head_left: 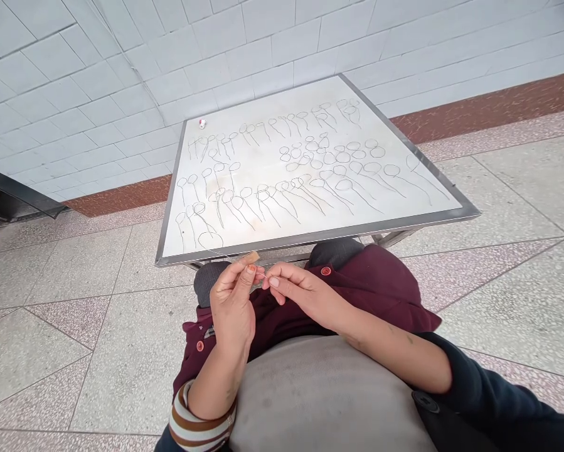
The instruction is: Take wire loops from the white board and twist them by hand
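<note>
My left hand (234, 292) is closed in a pinch at the near edge of the table, just above my lap. Between its thumb and fingers is a small flat tan piece (252, 257). From there a thin looped wire (211, 240) reaches out over the table's corner. My right hand (295, 287) pinches a fine pinkish thread (261, 274) that runs between the two hands. Where thread and wire meet is hidden by the fingers. On the white table (258, 163) several thin wire loops with straight tails (344, 184) lie in rows.
A small red-and-white item (202, 123) lies at the table's far left corner. Grey metal edging (319, 237) borders the tabletop. Behind it stands a white tiled wall (244, 37). Speckled floor tiles (512, 194) surround the table, and maroon cloth (380, 282) covers my lap.
</note>
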Demonstrator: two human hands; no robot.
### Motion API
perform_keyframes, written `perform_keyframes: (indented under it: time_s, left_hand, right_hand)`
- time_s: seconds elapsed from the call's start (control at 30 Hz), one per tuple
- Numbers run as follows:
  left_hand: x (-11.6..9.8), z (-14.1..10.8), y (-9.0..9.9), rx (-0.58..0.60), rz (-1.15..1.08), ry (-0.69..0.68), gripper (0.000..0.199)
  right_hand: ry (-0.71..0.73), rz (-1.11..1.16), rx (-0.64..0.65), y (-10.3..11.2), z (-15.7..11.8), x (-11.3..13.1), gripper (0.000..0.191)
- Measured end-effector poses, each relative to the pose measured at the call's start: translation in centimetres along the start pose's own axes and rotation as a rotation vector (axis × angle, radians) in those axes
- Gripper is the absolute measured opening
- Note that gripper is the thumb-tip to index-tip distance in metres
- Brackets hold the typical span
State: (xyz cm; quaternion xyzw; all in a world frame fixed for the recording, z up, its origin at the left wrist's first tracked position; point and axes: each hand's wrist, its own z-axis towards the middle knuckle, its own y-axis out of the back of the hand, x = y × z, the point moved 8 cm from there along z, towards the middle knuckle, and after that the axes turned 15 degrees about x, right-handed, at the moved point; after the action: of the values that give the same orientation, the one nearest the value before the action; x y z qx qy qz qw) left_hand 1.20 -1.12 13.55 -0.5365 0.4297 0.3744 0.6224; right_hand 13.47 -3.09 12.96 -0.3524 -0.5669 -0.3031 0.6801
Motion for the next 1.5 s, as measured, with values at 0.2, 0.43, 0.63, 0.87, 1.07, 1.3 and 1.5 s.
perform_keyframes:
  time_s: [0.2, 0.43, 0.63, 0.87, 1.07, 1.3, 1.5]
  left_hand:
    - [-0.8, -0.2, -0.1, -0.019, 0.083, -0.063, 0.011]
    - [-0.7, -0.3, -0.2, -0.027, 0.135, -0.058, 0.018]
    - [-0.8, -0.5, -0.2, -0.021, 0.154, -0.064, 0.019]
    - [-0.7, -0.4, -0.2, -0.015, 0.169, -0.065, 0.019]
    - [-0.3, -0.3, -0.2, -0.011, 0.112, -0.04, 0.02]
    - [-0.2, 0.1, -0.2, 0.02, -0.041, -0.018, 0.019]
    - [-0.5, 0.1, 0.4, -0.018, -0.074, -0.046, 0.013]
  right_hand:
    - [0.101, -0.372, -0.148, 0.5, -0.5, 1.5, 0.015]
    - [0.216, -0.684, -0.19, 0.1, -0.8, 2.6, 0.015]
    - [0.256, -0.834, -0.183, -0.1, -0.9, 3.0, 0.019]
    - [0.272, -0.989, -0.168, -0.4, -0.9, 3.1, 0.022]
    - [0.274, -1.142, -0.223, -0.5, -1.1, 3.6, 0.024]
    - [0.247, -0.821, -0.203, 0.5, -1.1, 3.0, 0.011]
    - [0.209, -0.779, -0.164, 0.6, -1.0, 3.1, 0.013]
